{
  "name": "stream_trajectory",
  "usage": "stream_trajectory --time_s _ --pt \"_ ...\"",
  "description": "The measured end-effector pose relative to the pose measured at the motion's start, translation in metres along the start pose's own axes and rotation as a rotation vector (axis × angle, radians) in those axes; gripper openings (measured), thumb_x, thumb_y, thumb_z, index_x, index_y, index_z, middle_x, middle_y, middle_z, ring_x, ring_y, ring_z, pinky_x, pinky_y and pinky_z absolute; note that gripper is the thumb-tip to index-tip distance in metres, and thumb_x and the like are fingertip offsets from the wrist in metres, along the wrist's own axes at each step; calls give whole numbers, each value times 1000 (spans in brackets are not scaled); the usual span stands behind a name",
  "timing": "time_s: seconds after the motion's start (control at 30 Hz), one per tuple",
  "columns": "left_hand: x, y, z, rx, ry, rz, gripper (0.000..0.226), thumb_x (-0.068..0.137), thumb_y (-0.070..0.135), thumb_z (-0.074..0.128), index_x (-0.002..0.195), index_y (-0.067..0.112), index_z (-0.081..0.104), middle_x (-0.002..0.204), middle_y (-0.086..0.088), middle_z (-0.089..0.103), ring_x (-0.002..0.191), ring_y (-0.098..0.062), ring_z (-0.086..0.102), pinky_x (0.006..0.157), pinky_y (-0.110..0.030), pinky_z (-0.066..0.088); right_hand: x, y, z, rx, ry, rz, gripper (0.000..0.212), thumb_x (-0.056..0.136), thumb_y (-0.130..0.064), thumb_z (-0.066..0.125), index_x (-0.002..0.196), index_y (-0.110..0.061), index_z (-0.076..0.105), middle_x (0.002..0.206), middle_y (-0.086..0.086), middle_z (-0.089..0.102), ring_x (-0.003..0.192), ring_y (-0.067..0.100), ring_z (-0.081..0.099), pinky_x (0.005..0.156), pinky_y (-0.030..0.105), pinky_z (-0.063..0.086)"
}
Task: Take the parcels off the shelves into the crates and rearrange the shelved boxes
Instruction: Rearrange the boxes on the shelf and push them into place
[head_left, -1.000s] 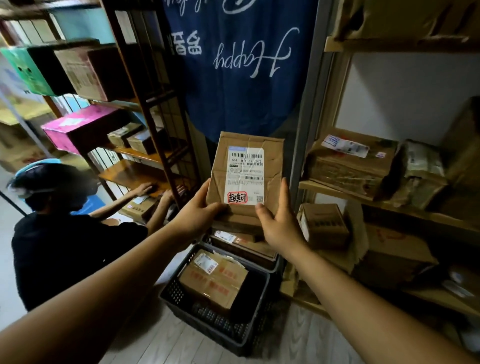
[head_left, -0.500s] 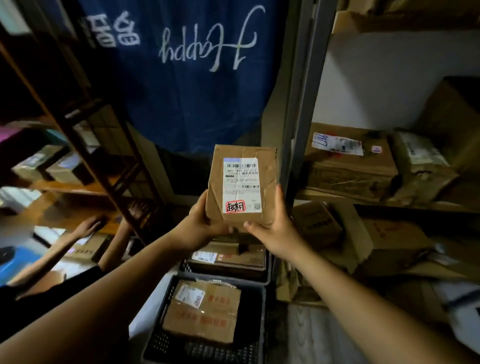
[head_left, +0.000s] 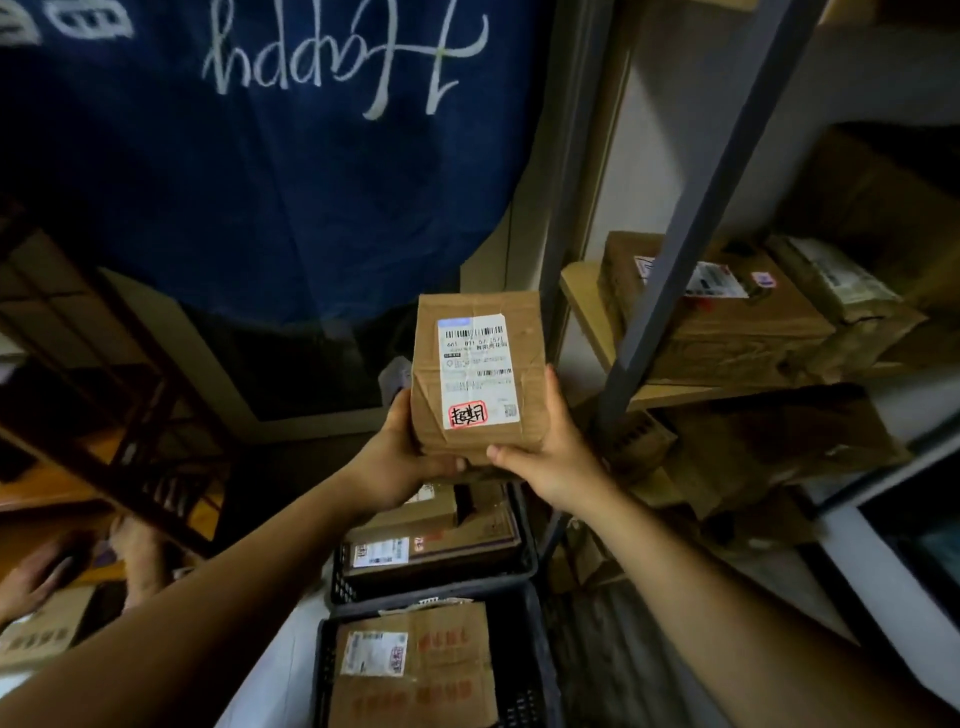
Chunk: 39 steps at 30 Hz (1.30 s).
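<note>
A small brown cardboard parcel (head_left: 478, 374) with a white shipping label and a red-outlined mark is held upright in front of me. My left hand (head_left: 400, 457) grips its lower left side and my right hand (head_left: 550, 457) grips its lower right corner. Below stand two dark plastic crates on the floor: the far crate (head_left: 524, 566) holds labelled boxes, the near crate (head_left: 535, 649) holds a flat box with red print (head_left: 415, 670). The parcel hangs above the far crate.
On my right, a shelf (head_left: 587, 306) with a grey upright post (head_left: 691, 239) holds several brown boxes (head_left: 727, 332), more on the level below. A blue cloth (head_left: 260, 156) hangs ahead. A dark wooden rack (head_left: 130, 415) stands left, where another person's hands (head_left: 130, 551) touch a box.
My view has turned right and drawn closer to the shelf and crates. The parcel stays in both hands and now sits lower and nearer the post; the other person is mostly out of view.
</note>
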<state>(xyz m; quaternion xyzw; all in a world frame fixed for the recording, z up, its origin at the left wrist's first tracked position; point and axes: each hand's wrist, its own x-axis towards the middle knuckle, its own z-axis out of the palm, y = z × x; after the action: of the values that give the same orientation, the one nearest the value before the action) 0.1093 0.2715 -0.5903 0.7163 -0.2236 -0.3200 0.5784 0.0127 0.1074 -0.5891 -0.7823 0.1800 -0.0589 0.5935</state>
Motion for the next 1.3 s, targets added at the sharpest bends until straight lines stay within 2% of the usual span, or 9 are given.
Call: stream_trajectory --time_s 0.1,0.23,0.47,0.57,0.7,0.83,0.9,1.03,1.3 --pt "27 -14 -2 -10 28 -21 103 75 -13 67 148 22 4 113 13 51 98 2 55 69 -11 52 30 17 1 -17 6 4 113 77 -8 74 148 -42 -7 129 -27 37 123 -5 31 102 25 27" --pt "59 -49 -3 4 29 -74 122 73 -5 73 147 32 -16 119 22 43 120 -6 47 81 -13 49 60 56 4 14 -16 17 108 78 -5 72 151 -35 -1 143 -14 42 130 1 35 108 30 31" --pt "133 -157 10 -24 58 0 101 67 -25 67 131 31 14 117 18 45 97 22 54 74 -6 47 122 161 40 55 115 111 94 75 3 72 149 -29 23 136 -7 52 124 4 48 107 32 39" --pt "170 -226 7 11 4 -19 117 65 -17 75 141 34 2 129 18 41 116 13 47 93 -16 47 150 209 52 42 171 134 79 79 -1 70 141 -35 34 123 -17 55 117 1 49 98 21 38" --pt "213 -308 8 49 -47 -31 127 62 -3 83 148 27 -6 136 15 41 127 0 42 103 -24 42 185 288 77 -42 234 182 72 89 -9 61 145 -38 28 131 -14 51 125 9 46 104 29 37" --pt "247 -367 11 183 10 -33 121 48 44 85 146 35 14 142 5 43 132 -13 40 108 -39 39 208 352 96 -124 256 217 73 92 -7 55 149 -37 20 142 -7 45 131 15 42 107 33 34" --pt "261 -393 15 463 83 -72 128 50 62 78 150 27 7 155 -3 25 143 -26 18 117 -48 19 217 376 98 -181 242 260 71 94 -8 51 150 -34 16 144 -6 43 131 16 42 99 25 32" --pt "271 -430 24 725 109 -254 124 66 61 72 150 26 -12 158 -1 -15 143 -28 -21 115 -52 -3 228 417 107 -235 214 310 65 96 -10 44 149 -39 17 140 -5 48 123 16 49 90 25 37" --pt "287 -460 57 637 8 -183 111 74 49 72 152 19 -2 160 0 -2 147 -23 -2 119 -39 8 247 454 121 -225 241 356 55 96 -4 40 143 -31 38 132 2 56 121 23 52 99 33 42"
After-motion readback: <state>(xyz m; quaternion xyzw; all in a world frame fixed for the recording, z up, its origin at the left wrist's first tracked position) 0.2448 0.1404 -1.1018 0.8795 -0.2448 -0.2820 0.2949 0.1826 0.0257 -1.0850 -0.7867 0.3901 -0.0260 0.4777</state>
